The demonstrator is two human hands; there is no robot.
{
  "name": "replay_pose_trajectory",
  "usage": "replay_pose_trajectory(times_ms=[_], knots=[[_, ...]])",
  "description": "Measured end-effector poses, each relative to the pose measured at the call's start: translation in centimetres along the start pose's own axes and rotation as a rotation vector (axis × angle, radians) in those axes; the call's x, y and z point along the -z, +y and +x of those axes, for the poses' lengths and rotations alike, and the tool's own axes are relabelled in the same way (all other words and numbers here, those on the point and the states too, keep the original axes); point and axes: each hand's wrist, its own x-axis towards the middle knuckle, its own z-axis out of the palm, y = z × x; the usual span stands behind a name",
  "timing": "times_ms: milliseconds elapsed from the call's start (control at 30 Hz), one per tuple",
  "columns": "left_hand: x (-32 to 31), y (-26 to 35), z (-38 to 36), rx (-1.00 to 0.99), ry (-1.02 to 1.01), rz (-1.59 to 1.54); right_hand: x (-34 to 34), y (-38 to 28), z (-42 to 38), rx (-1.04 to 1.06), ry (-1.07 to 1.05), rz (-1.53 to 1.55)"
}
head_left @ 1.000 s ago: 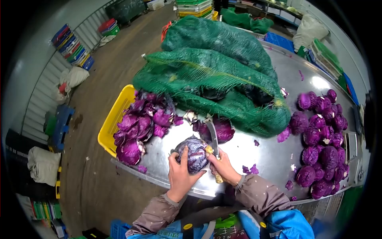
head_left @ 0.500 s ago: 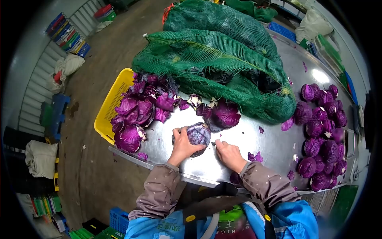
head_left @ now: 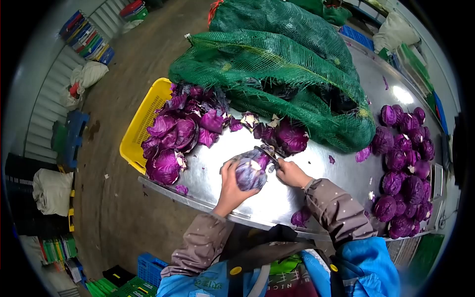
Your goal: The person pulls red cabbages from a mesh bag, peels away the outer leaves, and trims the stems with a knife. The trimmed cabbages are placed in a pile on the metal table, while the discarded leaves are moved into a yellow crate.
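My left hand grips a red cabbage from its left side, over the near part of the metal table. In my right hand is a knife, its dark blade slanting up and left against the far side of the cabbage. Just beyond lies another red cabbage beside pale cut stem pieces. Loose purple leaves are heaped to the left of my hands, in and against a yellow crate.
Green mesh sacks lie across the far side of the table, one with dark cabbages showing through its opening. Several trimmed red cabbages are piled at the right end. A blue crate stands on the floor near me.
The cabbage in my left hand has been tilted and turned. My right hand has brought the knife up and left, from beside the cabbage onto its far side.
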Motion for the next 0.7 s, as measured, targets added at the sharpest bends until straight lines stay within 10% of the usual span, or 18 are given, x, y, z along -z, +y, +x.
replay_pose_trajectory(times_ms=[267,500,700], knots=[[0.7,0.8,-1.9,0.288,0.136,-0.172,0.8,-8.3,-2.9,0.011,0.039,0.116],[1.0,-2.6,-2.2,0.142,0.137,-0.266,1.1,-2.3,0.2,-0.211,0.041,-0.151],[6.4,-3.6,-4.8,0.465,0.036,-0.591,0.7,-3.6,-0.4,-0.263,0.057,-0.091]])
